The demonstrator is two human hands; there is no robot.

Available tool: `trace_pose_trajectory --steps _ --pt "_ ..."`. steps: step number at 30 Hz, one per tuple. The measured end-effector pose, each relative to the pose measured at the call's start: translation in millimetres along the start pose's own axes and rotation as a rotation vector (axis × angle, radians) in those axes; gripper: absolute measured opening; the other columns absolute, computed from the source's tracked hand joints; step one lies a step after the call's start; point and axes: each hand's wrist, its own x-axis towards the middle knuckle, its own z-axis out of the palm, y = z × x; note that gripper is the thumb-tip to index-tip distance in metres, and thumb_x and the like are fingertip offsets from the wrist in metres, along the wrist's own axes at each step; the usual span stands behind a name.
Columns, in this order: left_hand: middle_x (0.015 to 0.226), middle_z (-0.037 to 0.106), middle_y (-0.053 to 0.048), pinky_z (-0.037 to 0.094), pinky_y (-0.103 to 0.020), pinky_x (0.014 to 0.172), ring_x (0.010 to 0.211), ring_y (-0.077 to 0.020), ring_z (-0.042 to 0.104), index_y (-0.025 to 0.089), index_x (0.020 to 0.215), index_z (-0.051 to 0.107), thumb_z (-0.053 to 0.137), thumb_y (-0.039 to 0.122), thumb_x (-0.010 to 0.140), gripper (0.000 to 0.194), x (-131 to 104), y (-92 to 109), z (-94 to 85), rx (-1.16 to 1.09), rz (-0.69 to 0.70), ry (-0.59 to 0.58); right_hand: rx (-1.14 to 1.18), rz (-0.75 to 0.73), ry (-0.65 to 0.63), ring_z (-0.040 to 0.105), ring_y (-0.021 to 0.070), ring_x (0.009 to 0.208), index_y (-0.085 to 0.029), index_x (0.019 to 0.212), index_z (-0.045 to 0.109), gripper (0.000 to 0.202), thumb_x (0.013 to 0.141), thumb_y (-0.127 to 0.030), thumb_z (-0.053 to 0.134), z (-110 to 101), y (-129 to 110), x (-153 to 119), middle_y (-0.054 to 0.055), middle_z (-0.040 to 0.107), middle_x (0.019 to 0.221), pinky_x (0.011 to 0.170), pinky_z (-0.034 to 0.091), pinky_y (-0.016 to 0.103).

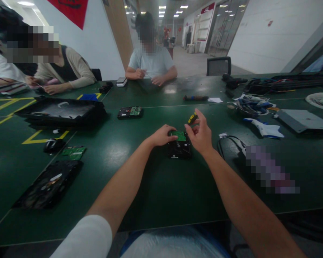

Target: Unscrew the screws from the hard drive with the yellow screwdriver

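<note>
A black hard drive (179, 149) with a green circuit board (181, 135) at its far end lies on the green table in front of me. My left hand (163, 135) grips its left side, thumb at the edge of the board. Between the fingers of my right hand (201, 134) is a small yellow-and-black screwdriver (192, 118), tilted, just right of the drive's far end. Its tip is too small to make out. Farther off, to the left, lies another hard drive (130, 112) with a partly green face.
At left are a black tray (67, 109), a mouse (54, 145), a green circuit board (74, 153) and a black panel (50, 186). At right lie a cable (233, 137), gloves (266, 128) and a grey metal box (307, 120). Several people sit across the table.
</note>
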Motion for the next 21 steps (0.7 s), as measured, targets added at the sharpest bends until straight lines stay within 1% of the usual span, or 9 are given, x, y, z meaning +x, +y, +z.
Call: trace_pose_trajectory --steps 2,6,10,14,16,21 --pt "0.125 0.060 -0.014 0.053 -0.041 0.098 0.107 -0.0265 0.062 0.017 0.139 0.065 0.068 0.050 0.093 0.057 -0.2 0.0 0.1 0.000 0.004 0.001 0.018 0.003 -0.005 0.068 0.0165 0.061 -0.032 0.161 0.032 0.072 0.098 -0.046 0.062 -0.1 0.2 -0.3 0.010 0.071 0.125 0.066 0.068 0.039" --pt "0.123 0.061 -0.013 0.052 -0.042 0.099 0.106 -0.0262 0.062 0.017 0.138 0.066 0.068 0.049 0.092 0.055 -0.6 1.1 0.7 -0.002 0.001 0.012 0.052 0.014 -0.016 0.071 0.0171 0.065 -0.030 0.163 0.030 0.068 0.101 -0.041 0.056 -0.6 1.1 -1.4 0.012 0.070 0.129 0.066 0.067 0.037" --pt "0.123 0.061 -0.013 0.051 -0.041 0.101 0.106 -0.0251 0.063 0.017 0.138 0.066 0.068 0.049 0.092 0.056 -0.3 1.6 0.8 0.006 0.004 0.013 0.050 0.023 0.004 0.071 0.0168 0.063 -0.031 0.163 0.029 0.070 0.100 -0.044 0.058 0.4 1.6 -1.7 0.010 0.072 0.123 0.064 0.067 0.036" --pt "0.124 0.061 -0.014 0.052 -0.042 0.098 0.102 -0.0251 0.063 0.016 0.138 0.066 0.067 0.050 0.092 0.057 0.1 0.5 0.6 -0.001 0.001 0.005 0.042 0.022 0.021 0.069 0.0159 0.061 -0.031 0.161 0.033 0.071 0.099 -0.046 0.062 1.4 1.7 -1.1 0.008 0.073 0.119 0.062 0.066 0.035" --pt "0.123 0.060 -0.014 0.053 -0.042 0.097 0.101 -0.0254 0.063 0.016 0.138 0.066 0.068 0.050 0.092 0.057 0.2 -0.3 0.8 -0.005 -0.001 0.008 0.041 0.020 0.024 0.069 0.0156 0.060 -0.031 0.161 0.034 0.070 0.099 -0.045 0.062 1.6 2.0 -1.0 0.008 0.073 0.118 0.062 0.066 0.034" --pt "0.124 0.059 -0.013 0.053 -0.041 0.097 0.103 -0.0253 0.063 0.018 0.138 0.065 0.069 0.050 0.091 0.057 0.6 -1.6 1.7 -0.016 -0.017 0.007 0.051 0.012 0.003 0.071 0.0164 0.064 -0.030 0.163 0.030 0.069 0.101 -0.042 0.058 2.2 2.0 -1.3 0.009 0.072 0.121 0.063 0.066 0.034"
